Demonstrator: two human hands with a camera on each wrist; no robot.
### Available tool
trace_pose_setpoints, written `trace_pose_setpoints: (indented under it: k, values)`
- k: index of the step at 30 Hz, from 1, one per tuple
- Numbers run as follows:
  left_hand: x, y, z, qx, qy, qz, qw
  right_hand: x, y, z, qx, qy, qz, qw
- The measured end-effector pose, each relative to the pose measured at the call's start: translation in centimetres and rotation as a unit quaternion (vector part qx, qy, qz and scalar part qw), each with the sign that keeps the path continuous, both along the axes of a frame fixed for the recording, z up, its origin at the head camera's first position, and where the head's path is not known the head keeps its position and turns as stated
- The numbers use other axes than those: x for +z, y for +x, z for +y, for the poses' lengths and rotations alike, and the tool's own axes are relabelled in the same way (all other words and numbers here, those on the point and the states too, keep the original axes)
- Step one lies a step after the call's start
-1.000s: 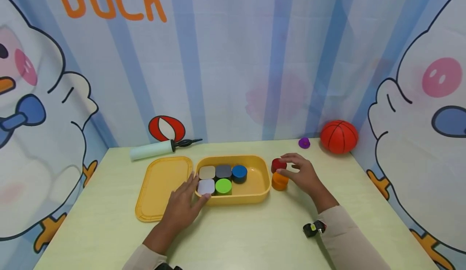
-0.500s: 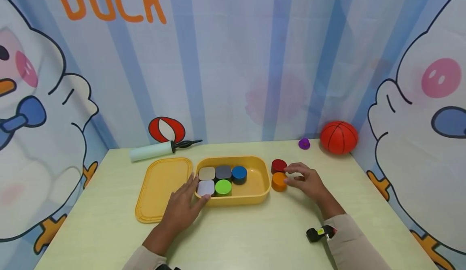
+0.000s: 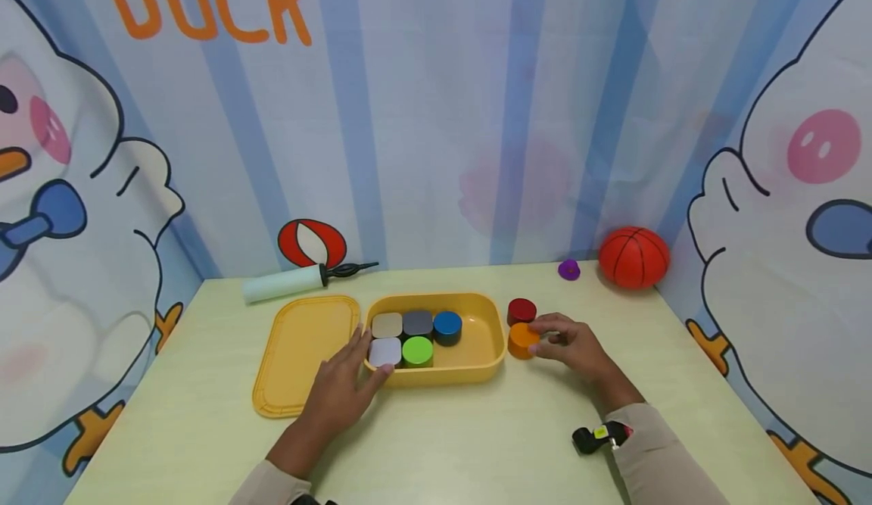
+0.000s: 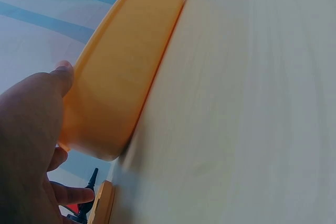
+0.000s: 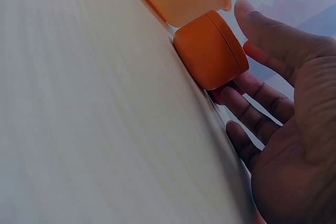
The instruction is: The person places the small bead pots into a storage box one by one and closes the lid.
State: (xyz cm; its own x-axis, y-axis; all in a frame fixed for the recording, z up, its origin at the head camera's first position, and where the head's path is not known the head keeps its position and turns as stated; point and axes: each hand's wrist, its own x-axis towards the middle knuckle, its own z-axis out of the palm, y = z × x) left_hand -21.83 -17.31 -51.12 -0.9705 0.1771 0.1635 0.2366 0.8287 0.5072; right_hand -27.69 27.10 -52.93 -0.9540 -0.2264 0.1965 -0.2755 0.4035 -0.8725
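Note:
My right hand (image 3: 568,344) is at the right side of a small round orange jar (image 3: 522,340), thumb and fingers spread apart beside it. A lid seam shows on the orange jar (image 5: 210,51) in the right wrist view, where it stands on the table. Just behind it is a round red jar (image 3: 521,310). My left hand (image 3: 344,384) rests against the left end of a yellow box (image 3: 436,376), thumb at the front rim. Inside sit a beige (image 3: 387,325), a grey (image 3: 417,323), a blue (image 3: 447,327), a lilac (image 3: 384,352) and a green piece (image 3: 418,351).
A yellow lid (image 3: 300,357) lies left of the box. Behind it is a pale green hand pump (image 3: 284,284) with a black nozzle. A red ball (image 3: 633,257) and a small purple object (image 3: 568,269) are at the back right, near the striped curtain (image 3: 436,111).
My right hand has drawn back from above the red and orange jars, then come lower to the orange jar's right side. The left hand and the box have stayed in place.

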Motion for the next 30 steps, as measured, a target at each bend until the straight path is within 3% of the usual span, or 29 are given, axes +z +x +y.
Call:
trace_pose_setpoints:
  k: [15,30]
  values:
    - [-0.02,0.03,-0.06,-0.006,0.007,0.004,1.0000,-0.64,-0.36,0.22,0.008,-0.021,-0.025,0.9994]
    - [-0.19,-0.14,-0.06,-0.006,0.008,-0.005,0.9999,-0.42,-0.08,0.12,-0.006,-0.006,-0.025,0.9997]
